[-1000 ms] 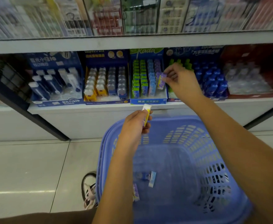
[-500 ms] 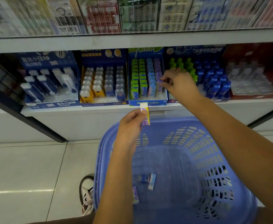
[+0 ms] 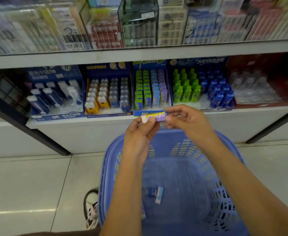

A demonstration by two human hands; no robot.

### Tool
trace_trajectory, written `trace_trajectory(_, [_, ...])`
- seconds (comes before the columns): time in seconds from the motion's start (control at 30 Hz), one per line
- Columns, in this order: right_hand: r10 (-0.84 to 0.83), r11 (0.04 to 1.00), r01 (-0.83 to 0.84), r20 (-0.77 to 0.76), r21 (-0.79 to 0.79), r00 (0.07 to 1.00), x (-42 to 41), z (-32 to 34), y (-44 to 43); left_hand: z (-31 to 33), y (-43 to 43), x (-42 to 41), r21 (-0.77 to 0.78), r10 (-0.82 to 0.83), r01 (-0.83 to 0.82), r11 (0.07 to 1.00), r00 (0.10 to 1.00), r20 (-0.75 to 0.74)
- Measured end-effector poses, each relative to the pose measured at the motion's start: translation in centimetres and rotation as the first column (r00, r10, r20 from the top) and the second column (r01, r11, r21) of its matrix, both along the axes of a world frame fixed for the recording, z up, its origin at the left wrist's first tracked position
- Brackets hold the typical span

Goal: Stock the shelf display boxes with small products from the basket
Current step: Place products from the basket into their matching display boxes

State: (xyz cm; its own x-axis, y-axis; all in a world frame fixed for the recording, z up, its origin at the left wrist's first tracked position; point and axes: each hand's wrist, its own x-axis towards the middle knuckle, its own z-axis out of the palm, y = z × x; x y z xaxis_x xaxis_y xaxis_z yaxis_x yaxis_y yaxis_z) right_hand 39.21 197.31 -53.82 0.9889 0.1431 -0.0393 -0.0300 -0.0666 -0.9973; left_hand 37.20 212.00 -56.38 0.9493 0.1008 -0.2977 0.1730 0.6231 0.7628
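the small purple, yellow and white packet (image 3: 154,117) is held level in the air, just in front of the lower shelf's (image 3: 71,121) front edge and above the far rim of the blue basket (image 3: 107,160). the left hand (image 3: 138,138) pinches its white left end between thumb and fingers; the right hand (image 3: 187,123) pinches its purple right end, fingers curled round it. straight behind the packet on the shelf stands the display box (image 3: 148,64) with rows of green, blue and purple packets, the purple row at its right side. to its right is a box of green and blue bottles (image 3: 202,89), to its left a yellow and blue box (image 3: 108,92). on the basket's floor lie two loose packets (image 3: 158,195) close together, and another (image 3: 143,212) near the left wall, partly hidden by the left forearm. a shoe (image 3: 91,208) rests on the tiled floor (image 3: 29,184) just beside the basket's left side.
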Motion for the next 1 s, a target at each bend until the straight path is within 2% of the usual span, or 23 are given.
trace_trajectory(0.1, [-0.133, 0.989, 0.134, -0.012, 0.056, 0.991, 0.1, -0.2, 0.8, 0.2, -1.0, 0.0, 0.009, -0.024, 0.024, 1.000, 0.999, 0.033])
trace_trajectory(0.13, [-0.167, 0.984, 0.166, 0.008, 0.069, 0.986, 0.3, -0.2, 0.8, 0.2, -1.2, 0.0, 0.081, -0.026, 0.023, 0.996, 0.999, 0.041])
trace_trajectory(0.17, [-0.213, 0.976, 0.209, 0.056, 0.059, 0.975, 0.6, -0.2, 0.7, 0.2, -1.4, 0.3, 0.237, -0.033, 0.019, 0.971, 0.998, 0.052])
trace_trajectory(0.2, [-0.262, 0.965, 0.263, 0.130, 0.014, 0.956, 1.0, -0.2, 0.3, 0.1, -1.5, 0.5, 0.457, -0.048, 0.007, 0.889, 0.996, 0.078])
trace_trajectory(0.23, [-0.293, 0.949, 0.311, 0.213, -0.056, 0.932, 1.5, -0.1, -0.1, -0.1, -1.4, 0.8, 0.676, -0.080, -0.019, 0.737, 0.990, 0.116])
trace_trajectory(0.27, [-0.300, 0.930, 0.345, 0.284, -0.125, 0.911, 2.1, 0.1, -0.5, -0.2, -1.3, 1.2, 0.839, -0.134, -0.052, 0.541, 0.980, 0.147])
trace_trajectory(0.3, [-0.289, 0.912, 0.364, 0.336, -0.187, 0.896, 2.7, 0.3, -0.8, -0.4, -1.2, 1.5, 0.929, -0.201, -0.076, 0.361, 0.967, 0.157])
trace_trajectory(0.33, [-0.264, 0.894, 0.371, 0.374, -0.250, 0.889, 3.5, 0.4, -1.0, -0.6, -1.0, 1.8, 0.971, -0.265, -0.083, 0.226, 0.954, 0.143])
trace_trajectory(0.37, [-0.225, 0.875, 0.366, 0.404, -0.316, 0.887, 4.2, 0.5, -1.0, -0.9, -0.9, 2.1, 0.989, -0.314, -0.073, 0.130, 0.943, 0.110])
trace_trajectory(0.47, [-0.079, 0.821, 0.306, 0.434, -0.483, 0.898, 6.2, 0.5, -0.5, -1.6, -0.6, 2.5, 0.998, -0.372, -0.052, -0.029, 0.928, 0.038])
trace_trajectory(0.53, [-0.003, 0.784, 0.276, 0.441, -0.556, 0.897, 7.0, 0.7, -0.2, -1.9, -0.5, 2.6, 0.996, -0.373, -0.066, -0.055, 0.927, 0.041])
trace_trajectory(0.77, [0.229, 0.668, 0.164, 0.411, -0.726, 0.883, 8.8, 1.0, 0.2, -2.1, -0.4, 2.8, 0.995, -0.376, -0.081, -0.051, 0.925, 0.056])
trace_trajectory(1.0, [0.209, 0.616, 0.152, 0.346, -0.773, 0.915, 9.2, 0.4, 0.6, -2.1, -0.3, 2.7, 0.997, -0.391, -0.072, -0.035, 0.919, 0.052])
